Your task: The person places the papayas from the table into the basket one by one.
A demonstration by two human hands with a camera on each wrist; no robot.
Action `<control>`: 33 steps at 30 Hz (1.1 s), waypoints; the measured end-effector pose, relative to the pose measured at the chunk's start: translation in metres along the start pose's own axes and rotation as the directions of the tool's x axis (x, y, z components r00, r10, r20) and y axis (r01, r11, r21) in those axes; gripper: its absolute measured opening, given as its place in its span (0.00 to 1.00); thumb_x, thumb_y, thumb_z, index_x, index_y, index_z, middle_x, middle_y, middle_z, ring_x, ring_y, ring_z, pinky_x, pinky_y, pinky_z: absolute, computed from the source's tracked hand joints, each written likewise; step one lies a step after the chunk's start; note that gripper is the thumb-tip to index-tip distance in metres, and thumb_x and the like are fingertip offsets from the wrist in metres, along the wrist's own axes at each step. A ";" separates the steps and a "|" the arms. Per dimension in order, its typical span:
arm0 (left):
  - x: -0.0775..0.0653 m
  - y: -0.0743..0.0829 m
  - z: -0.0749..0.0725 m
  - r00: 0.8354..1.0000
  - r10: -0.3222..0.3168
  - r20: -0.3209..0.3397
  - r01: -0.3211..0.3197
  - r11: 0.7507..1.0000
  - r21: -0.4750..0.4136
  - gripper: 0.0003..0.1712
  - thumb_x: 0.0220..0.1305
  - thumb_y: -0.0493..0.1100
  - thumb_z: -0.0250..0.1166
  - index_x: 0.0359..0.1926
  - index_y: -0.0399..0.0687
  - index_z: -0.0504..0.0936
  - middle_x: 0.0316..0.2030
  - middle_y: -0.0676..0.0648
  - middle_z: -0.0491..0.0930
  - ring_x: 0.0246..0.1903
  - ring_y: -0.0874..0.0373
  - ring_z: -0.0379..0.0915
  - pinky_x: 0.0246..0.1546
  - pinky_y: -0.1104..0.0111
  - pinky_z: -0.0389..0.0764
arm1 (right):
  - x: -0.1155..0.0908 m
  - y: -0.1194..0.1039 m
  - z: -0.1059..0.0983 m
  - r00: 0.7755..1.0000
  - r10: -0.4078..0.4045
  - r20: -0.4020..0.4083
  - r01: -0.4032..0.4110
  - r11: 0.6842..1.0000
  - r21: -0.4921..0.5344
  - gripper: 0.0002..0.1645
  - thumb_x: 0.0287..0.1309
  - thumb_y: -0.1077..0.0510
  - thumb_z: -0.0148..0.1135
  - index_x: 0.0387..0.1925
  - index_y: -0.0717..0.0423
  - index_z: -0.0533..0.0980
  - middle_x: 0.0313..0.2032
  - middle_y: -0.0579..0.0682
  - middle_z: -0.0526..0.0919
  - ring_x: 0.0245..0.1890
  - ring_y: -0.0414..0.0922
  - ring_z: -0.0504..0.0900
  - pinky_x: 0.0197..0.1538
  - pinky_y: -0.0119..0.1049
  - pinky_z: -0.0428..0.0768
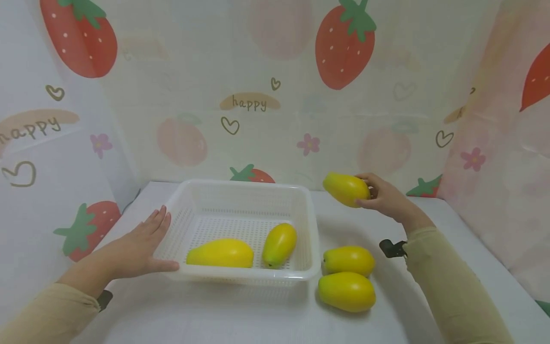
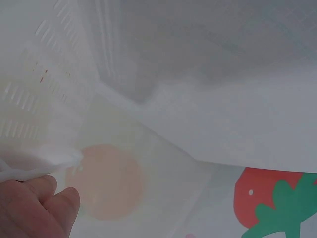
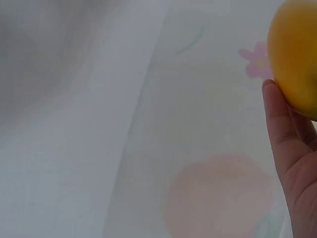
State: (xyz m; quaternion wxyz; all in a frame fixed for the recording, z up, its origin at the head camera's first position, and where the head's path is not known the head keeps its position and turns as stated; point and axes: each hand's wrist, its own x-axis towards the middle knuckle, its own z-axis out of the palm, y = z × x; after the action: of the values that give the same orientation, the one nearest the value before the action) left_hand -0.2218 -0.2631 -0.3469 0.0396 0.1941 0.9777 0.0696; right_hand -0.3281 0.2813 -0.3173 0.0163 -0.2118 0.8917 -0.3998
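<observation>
My right hand (image 1: pixel 386 196) holds a yellow papaya (image 1: pixel 346 189) up above the table, to the right of the white plastic basket (image 1: pixel 312 229). The fingers and thumb grip its rounder end, and the greenish tapered end points left. In the right wrist view the same papaya (image 3: pixel 297 59) rests against the fingers (image 3: pixel 278 119). My left hand (image 1: pixel 137 248) lies along the basket's left side with fingers straight and the thumb at the front rim. Inside the basket are two papayas, one lying sideways (image 1: pixel 223 253) at the front and one standing slantwise (image 1: pixel 280 244) at the right.
Two more papayas lie on the white table (image 1: pixel 206 315) right of the basket, a farther one (image 1: pixel 350 260) and a nearer one (image 1: pixel 347 292), side by side. Behind and at both sides hang sheets (image 1: pixel 193 76) printed with strawberries, hearts and the word happy.
</observation>
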 end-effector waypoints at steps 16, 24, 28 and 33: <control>0.001 -0.004 0.002 1.000 0.024 -0.016 -0.024 1.000 -0.007 0.69 0.44 0.79 0.52 0.69 0.32 0.40 0.70 0.34 0.34 0.68 0.38 0.31 0.61 0.42 0.48 | 0.022 -0.057 0.005 0.986 -0.138 0.095 0.142 0.989 -0.036 0.34 0.53 0.55 0.65 0.61 0.48 0.62 0.50 0.52 0.70 0.42 0.50 0.76 0.49 0.45 0.77; 0.003 -0.003 0.001 1.000 0.012 -0.006 -0.012 1.000 0.001 0.70 0.43 0.80 0.52 0.69 0.32 0.40 0.69 0.33 0.35 0.67 0.37 0.32 0.61 0.42 0.48 | 0.034 -0.082 0.021 0.977 -0.155 0.146 0.165 0.985 -0.059 0.34 0.51 0.53 0.66 0.59 0.42 0.64 0.49 0.47 0.72 0.43 0.48 0.75 0.50 0.45 0.76; 0.003 -0.003 0.002 1.000 0.012 -0.006 -0.012 1.000 0.005 0.70 0.43 0.80 0.52 0.69 0.32 0.40 0.69 0.33 0.35 0.67 0.37 0.32 0.61 0.41 0.47 | 0.042 -0.091 0.033 0.968 -0.178 0.179 0.191 0.980 -0.057 0.34 0.50 0.54 0.67 0.59 0.42 0.64 0.50 0.47 0.72 0.44 0.48 0.74 0.51 0.44 0.76; 0.004 -0.004 0.002 1.000 -0.002 0.000 0.002 1.000 0.006 0.70 0.42 0.80 0.52 0.69 0.33 0.39 0.70 0.34 0.34 0.68 0.38 0.31 0.61 0.42 0.46 | 0.052 -0.105 0.047 0.961 -0.194 0.197 0.212 0.974 -0.078 0.34 0.49 0.52 0.67 0.58 0.39 0.64 0.50 0.44 0.72 0.44 0.46 0.74 0.51 0.41 0.76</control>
State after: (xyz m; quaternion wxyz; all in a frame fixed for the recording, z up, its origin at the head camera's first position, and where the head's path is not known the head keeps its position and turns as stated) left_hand -0.2264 -0.2648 -0.3501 0.0390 0.1934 0.9781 0.0666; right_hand -0.3276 0.1658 -0.2661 0.0490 -0.3397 0.8782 -0.3331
